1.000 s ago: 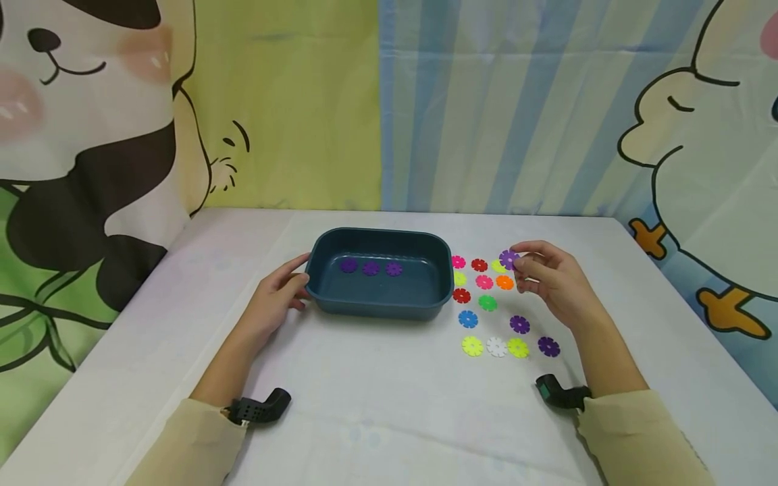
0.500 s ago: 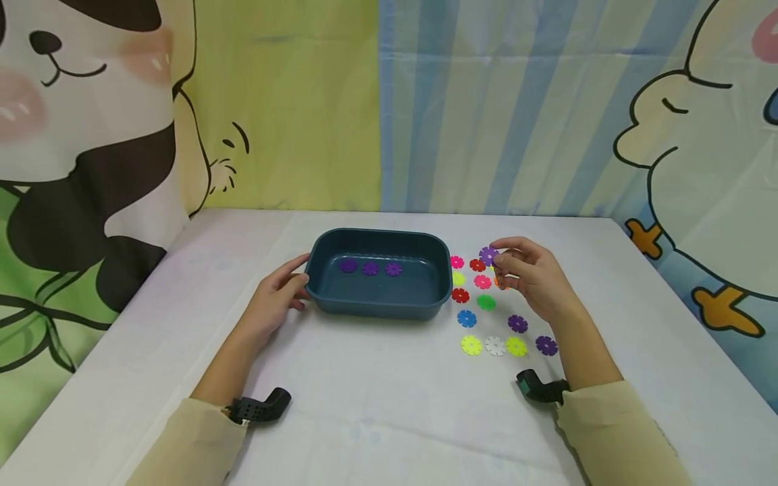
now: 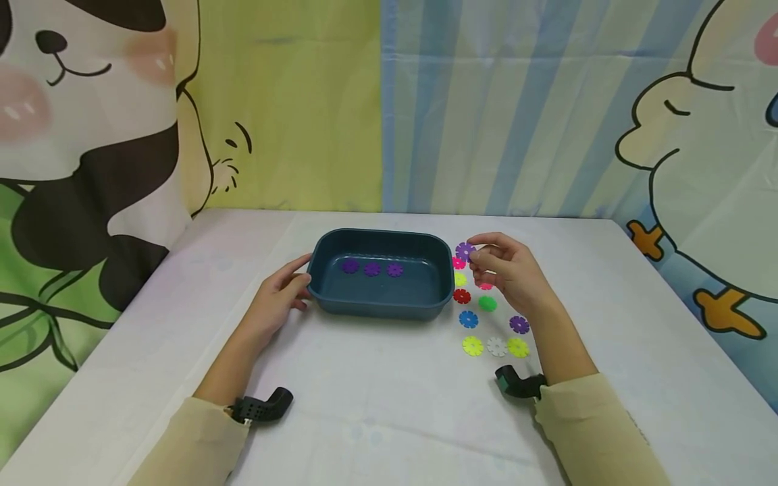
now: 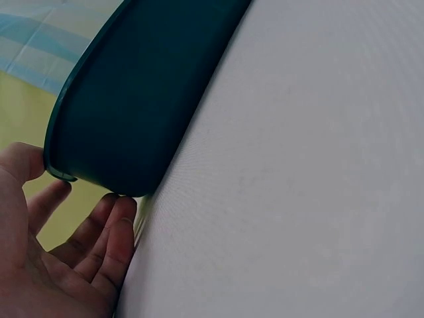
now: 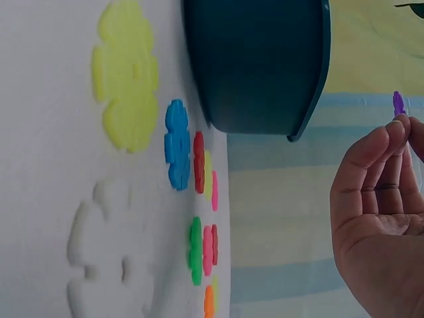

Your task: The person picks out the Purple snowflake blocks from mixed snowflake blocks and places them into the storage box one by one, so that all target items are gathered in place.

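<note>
My right hand pinches a purple notched flower-shaped plastic disc between thumb and fingertips, raised over the other discs just right of the bin. The same disc shows edge-on above the fingertips in the right wrist view. A dark teal rectangular bin stands on the table with three purple discs in a row on its floor. At its left end my left hand holds the rim and end wall; in the left wrist view bent fingers meet the wall's lower edge.
Flat discs lie right of the bin, among them blue, green, red, white, yellow and purple. My right hand and forearm hide some. Behind the white table hangs a printed curtain.
My right hand has moved left toward the bin with the purple disc, and its forearm now covers a purple disc at the lower right. The left hand and bin stay in place.
</note>
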The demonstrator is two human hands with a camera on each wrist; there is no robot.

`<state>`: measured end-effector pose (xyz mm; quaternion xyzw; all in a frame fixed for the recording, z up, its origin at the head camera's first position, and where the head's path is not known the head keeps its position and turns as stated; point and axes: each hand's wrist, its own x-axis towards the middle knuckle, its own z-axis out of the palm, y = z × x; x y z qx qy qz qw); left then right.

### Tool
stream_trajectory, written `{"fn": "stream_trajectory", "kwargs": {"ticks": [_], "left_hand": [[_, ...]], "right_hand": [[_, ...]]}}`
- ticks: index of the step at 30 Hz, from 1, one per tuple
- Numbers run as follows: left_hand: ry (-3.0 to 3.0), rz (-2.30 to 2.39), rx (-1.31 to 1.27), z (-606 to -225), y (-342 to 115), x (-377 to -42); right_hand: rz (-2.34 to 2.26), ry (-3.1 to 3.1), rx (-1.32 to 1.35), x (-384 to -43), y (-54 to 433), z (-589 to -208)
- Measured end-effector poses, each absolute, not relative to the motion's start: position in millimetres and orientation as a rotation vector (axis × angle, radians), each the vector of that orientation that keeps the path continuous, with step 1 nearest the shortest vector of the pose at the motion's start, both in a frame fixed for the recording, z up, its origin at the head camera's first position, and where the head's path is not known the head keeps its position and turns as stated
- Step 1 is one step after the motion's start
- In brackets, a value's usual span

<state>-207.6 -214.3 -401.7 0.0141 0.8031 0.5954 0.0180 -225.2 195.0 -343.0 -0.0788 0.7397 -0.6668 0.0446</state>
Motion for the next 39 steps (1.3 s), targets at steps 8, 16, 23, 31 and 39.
{"fn": "stream_trajectory", "kwargs": {"ticks": [8,16,23,31,39], "left_hand": [[2.501,1.844,0.039,-401.0,-213.7,-207.3],[2.505,1.844,0.044,-401.0,-213.5,-208.1],[2.512,1.837,0.036,-401.6,-213.3,-208.2],[2.500,1.846,0.030,-402.6,-213.5,-207.8],[2.506,1.835,0.026,-402.1,-213.6,-207.9]], "right_hand": [[-2.065,2.198,-0.272,-229.0,176.3,-340.4],[-2.114,2.102,-0.265,-233.0,158.9,-340.8],[-2.130,2.070,-0.291,-234.6,141.9,-339.7],[-2.109,2.039,-0.305,-238.7,121.8,-340.9],[-2.110,2.027,-0.313,-242.1,106.1,-342.1]]}}
